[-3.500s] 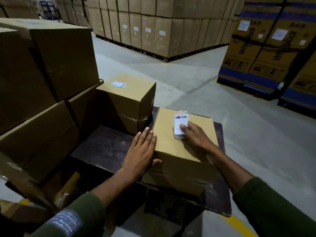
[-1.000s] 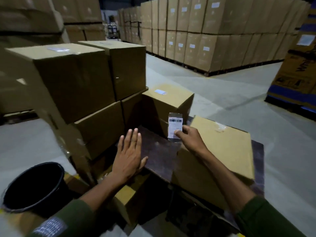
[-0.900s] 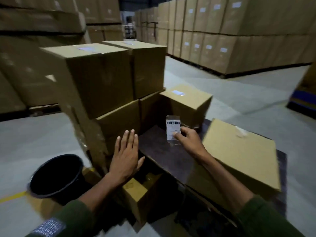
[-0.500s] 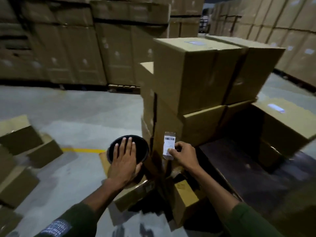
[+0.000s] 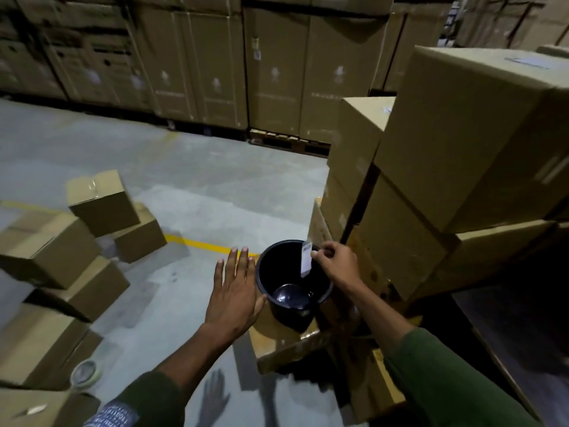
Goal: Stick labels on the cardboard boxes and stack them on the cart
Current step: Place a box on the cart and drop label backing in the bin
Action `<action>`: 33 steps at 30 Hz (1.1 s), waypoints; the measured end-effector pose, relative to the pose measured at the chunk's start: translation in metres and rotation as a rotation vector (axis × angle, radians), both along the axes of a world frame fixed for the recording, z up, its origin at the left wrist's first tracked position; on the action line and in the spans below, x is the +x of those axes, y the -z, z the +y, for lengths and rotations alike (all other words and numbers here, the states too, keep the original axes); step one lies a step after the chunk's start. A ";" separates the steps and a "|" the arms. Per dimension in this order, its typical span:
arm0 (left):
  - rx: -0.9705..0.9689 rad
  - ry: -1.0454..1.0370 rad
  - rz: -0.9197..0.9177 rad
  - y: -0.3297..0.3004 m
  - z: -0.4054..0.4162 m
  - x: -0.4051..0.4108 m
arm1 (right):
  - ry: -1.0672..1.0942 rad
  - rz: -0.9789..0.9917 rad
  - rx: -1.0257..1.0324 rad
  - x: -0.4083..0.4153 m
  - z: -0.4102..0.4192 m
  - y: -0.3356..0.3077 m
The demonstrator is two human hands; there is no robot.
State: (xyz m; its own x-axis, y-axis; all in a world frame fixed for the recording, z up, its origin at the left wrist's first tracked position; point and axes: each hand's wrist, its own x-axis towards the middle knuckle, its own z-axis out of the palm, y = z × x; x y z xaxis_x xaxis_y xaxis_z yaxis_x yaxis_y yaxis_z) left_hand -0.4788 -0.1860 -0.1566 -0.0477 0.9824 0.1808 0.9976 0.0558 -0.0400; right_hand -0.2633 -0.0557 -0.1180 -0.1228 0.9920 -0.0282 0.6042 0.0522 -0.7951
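My right hand [image 5: 337, 266] pinches the label backing [image 5: 306, 261] over the black bin [image 5: 294, 282], probably to discard it; my left hand [image 5: 235, 291] hovers flat and empty. Unlabelled boxes [image 5: 46, 251] wait on the floor.

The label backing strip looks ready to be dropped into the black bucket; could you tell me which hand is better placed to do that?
The right hand. It already pinches the strip directly above the open black bucket, so releasing should drop it in. The left hand is open and flat beside the bucket's rim, holding nothing.
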 end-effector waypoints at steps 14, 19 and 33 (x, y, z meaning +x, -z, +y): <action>0.001 0.215 0.053 -0.006 0.012 0.069 | -0.044 -0.169 0.137 0.079 -0.070 0.012; 0.019 0.368 0.116 -0.031 -0.001 0.138 | 0.010 -0.213 0.265 0.140 -0.106 -0.016; 0.185 0.793 0.121 -0.104 -0.060 0.367 | 0.401 -0.487 0.610 0.364 -0.242 -0.102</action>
State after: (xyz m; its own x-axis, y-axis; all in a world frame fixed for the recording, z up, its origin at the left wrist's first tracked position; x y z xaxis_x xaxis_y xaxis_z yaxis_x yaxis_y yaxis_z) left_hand -0.1121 -0.2456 -0.0528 0.6779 0.6700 0.3027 0.7331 -0.6472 -0.2091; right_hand 0.1004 -0.2977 -0.0164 0.1258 0.8168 0.5631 0.9330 0.0954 -0.3469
